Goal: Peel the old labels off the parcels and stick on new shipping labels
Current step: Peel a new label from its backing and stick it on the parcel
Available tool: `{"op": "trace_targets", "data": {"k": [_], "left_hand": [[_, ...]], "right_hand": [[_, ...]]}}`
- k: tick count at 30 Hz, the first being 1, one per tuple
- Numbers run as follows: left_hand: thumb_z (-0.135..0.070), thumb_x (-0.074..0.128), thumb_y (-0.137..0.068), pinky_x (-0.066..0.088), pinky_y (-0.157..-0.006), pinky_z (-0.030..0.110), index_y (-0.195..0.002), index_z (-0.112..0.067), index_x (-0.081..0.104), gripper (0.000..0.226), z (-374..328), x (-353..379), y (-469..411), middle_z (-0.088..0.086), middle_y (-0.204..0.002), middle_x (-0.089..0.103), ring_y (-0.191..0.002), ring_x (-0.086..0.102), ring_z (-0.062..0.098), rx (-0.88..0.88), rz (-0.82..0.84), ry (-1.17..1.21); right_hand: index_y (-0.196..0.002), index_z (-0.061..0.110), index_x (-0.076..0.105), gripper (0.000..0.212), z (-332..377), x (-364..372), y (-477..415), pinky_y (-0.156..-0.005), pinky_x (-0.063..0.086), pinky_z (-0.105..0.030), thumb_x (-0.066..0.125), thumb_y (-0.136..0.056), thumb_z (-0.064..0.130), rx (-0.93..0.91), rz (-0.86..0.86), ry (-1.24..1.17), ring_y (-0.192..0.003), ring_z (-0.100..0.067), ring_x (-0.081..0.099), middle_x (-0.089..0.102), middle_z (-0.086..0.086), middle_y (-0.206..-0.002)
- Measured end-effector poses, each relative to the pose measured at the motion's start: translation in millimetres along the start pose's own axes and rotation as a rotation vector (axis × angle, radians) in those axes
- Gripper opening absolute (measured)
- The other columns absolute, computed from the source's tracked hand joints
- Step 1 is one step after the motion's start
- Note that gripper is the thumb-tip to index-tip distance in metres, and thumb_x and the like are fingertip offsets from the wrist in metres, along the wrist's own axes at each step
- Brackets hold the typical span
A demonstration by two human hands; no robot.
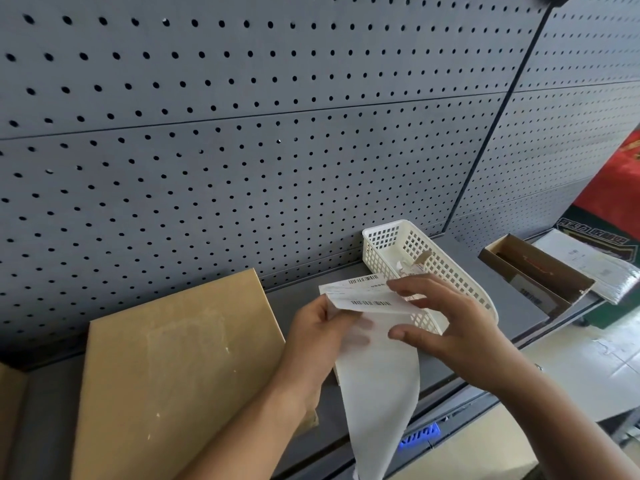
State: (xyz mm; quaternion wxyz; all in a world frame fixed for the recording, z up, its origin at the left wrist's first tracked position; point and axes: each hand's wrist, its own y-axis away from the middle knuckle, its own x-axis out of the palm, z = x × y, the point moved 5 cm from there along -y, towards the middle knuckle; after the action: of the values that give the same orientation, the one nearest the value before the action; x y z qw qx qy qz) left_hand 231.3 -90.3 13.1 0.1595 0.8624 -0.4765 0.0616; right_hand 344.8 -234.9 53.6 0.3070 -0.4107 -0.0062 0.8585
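One head-worn camera looks forward and down, close above the shelf (504, 289), facing the pegboard (242, 133).

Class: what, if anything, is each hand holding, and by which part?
Both hold one white label sheet. The left hand grips its upper left edge; the right hand has its fingers round the right end of the barcoded top flap.

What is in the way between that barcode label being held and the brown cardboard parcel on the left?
Nothing visible. The new label is held just right of the parcel, whose top face is bare. Only its white backing sheet hangs from it.
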Motion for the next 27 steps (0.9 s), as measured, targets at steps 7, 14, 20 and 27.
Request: {"op": "trace_targets", "data": {"k": [7,14,20,27], "left_hand": [[-0.015,0.067,-0.093,0.055,-0.066,0.023,-0.107,-0.012,0.073,0.015,3,1,4,0.006,-0.092,0.077,-0.082,0.074,0.017,0.026,-0.005,-0.005],[-0.016,0.066,-0.096,0.06,-0.082,0.036,-0.103,-0.012,0.073,0.011,15,2,4,0.0,-0.097,0.078,-0.09,0.074,0.018,0.0,0.058,-0.223],[-0.038,0.063,-0.089,0.058,-0.078,0.035,-0.099,-0.021,0.071,0.021,30,3,0,-0.01,-0.092,0.074,-0.083,0.069,0.006,0.04,0.106,-0.803],[-0.038,0.058,-0.095,0.046,-0.076,0.029,-0.083,-0.021,0.05,0.022,35,9,-2,0.004,-0.106,0.064,-0.096,0.062,0.025,0.033,0.131,-1.301]], "right_hand": [[-0.103,0.026,0.073,0.025,-7,0,-9,-0.081,0.049,-0.019,0.061,-0.093,0.046,0.028,-0.078,-0.018,-0.103,-0.013,0.061,0.063,0.015,-0.112],[-0.09,0.025,0.07,0.018,-7,-9,-14,-0.059,0.045,-0.018,0.063,-0.09,0.041,0.129,-0.231,-0.07,-0.057,-0.01,0.061,0.067,0.009,-0.064],[-0.089,0.02,0.071,0.007,6,-25,-26,-0.06,0.051,-0.021,0.066,-0.093,0.023,0.109,-0.384,-0.209,-0.059,-0.012,0.064,0.07,0.003,-0.067],[-0.092,0.022,0.07,0.013,29,-39,-31,-0.066,0.054,-0.016,0.06,-0.096,0.013,0.022,-0.488,-0.337,-0.073,-0.007,0.07,0.074,0.011,-0.078]]}}
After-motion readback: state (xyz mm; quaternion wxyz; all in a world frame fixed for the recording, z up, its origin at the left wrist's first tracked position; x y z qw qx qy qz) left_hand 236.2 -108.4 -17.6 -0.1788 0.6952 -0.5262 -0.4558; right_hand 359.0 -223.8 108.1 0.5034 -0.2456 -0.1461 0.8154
